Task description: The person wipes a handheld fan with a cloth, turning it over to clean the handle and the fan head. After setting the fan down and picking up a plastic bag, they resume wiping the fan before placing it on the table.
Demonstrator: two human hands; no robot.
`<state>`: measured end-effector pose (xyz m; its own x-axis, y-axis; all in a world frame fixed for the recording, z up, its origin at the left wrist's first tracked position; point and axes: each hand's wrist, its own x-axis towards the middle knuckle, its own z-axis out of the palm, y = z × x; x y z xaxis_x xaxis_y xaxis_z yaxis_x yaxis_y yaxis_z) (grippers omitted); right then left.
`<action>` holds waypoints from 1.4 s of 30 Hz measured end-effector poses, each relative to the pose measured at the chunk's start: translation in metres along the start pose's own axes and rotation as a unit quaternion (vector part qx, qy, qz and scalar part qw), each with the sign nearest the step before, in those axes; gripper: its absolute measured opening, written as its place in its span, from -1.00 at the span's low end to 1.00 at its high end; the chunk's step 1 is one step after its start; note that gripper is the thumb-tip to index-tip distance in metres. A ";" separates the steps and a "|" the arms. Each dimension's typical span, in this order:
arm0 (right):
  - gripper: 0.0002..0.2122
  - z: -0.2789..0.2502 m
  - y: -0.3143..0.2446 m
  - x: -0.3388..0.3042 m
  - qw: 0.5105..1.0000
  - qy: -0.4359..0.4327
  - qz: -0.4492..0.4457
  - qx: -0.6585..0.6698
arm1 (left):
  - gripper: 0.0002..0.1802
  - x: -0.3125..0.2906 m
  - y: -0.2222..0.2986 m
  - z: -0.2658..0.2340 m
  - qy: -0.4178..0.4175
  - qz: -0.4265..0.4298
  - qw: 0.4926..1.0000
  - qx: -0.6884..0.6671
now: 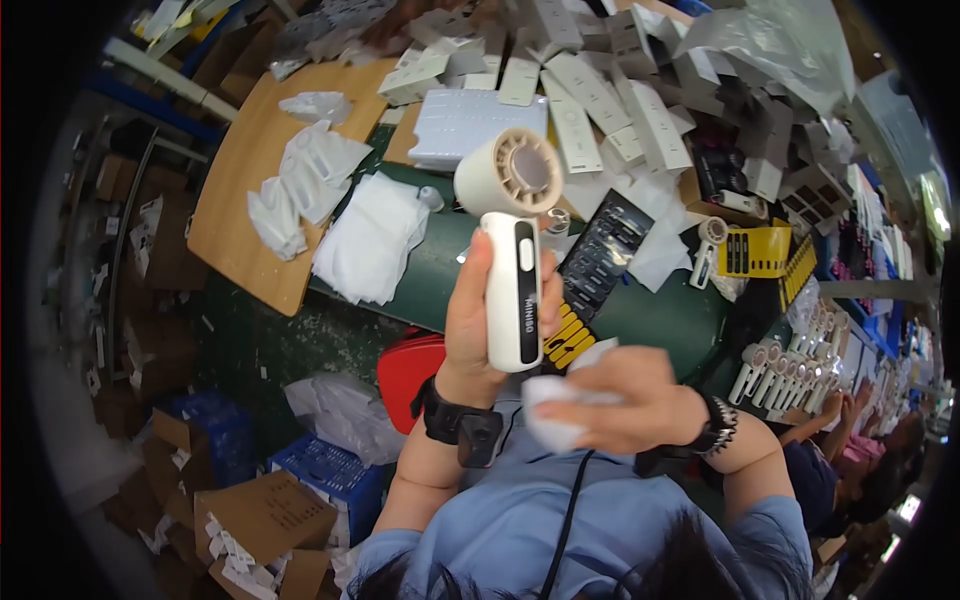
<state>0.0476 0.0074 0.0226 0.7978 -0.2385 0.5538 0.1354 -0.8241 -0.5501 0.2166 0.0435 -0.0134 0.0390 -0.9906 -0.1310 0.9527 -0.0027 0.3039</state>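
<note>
A cream handheld fan (502, 290) stands upright in front of me, its round slotted head at the top and a dark strip down its handle. My left hand (472, 310) is closed around that handle, thumb on the left side and fingertips showing on the right. Just below and to the right, my right hand (625, 395) pinches a white cloth (555, 412), apart from the fan. Motion blurs this hand and the cloth a little. Behind the fan, a black tray with dark pieces (605, 250) lies on the green table (445, 265).
White sheets (372, 238) lie stacked left of the fan. Bagged items (320, 165) rest on a wooden board (235, 200). White boxes (590, 95) pile up at the back. More fans (775, 370) stand at right, near another person (865, 440). Cartons (265, 520) sit lower left.
</note>
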 end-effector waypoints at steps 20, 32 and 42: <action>-0.65 0.010 0.021 -0.024 0.952 0.167 0.200 0.159 | -0.40 -0.011 0.009 0.008 -0.036 0.091 0.985 0.141; -0.49 0.012 0.026 -0.035 0.925 0.204 0.274 0.168 | -0.10 -0.017 0.008 0.005 -0.051 0.021 0.998 0.008; -0.50 0.013 0.028 -0.041 0.924 0.209 0.270 0.174 | -0.01 -0.018 0.007 0.001 -0.074 0.011 0.997 0.018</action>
<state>0.0261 0.0010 -0.0232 0.5167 -0.8044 0.2931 0.0223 -0.3296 -0.9439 0.2218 0.0611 -0.0081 0.0129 -0.9998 0.0153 0.9407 0.0173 0.3388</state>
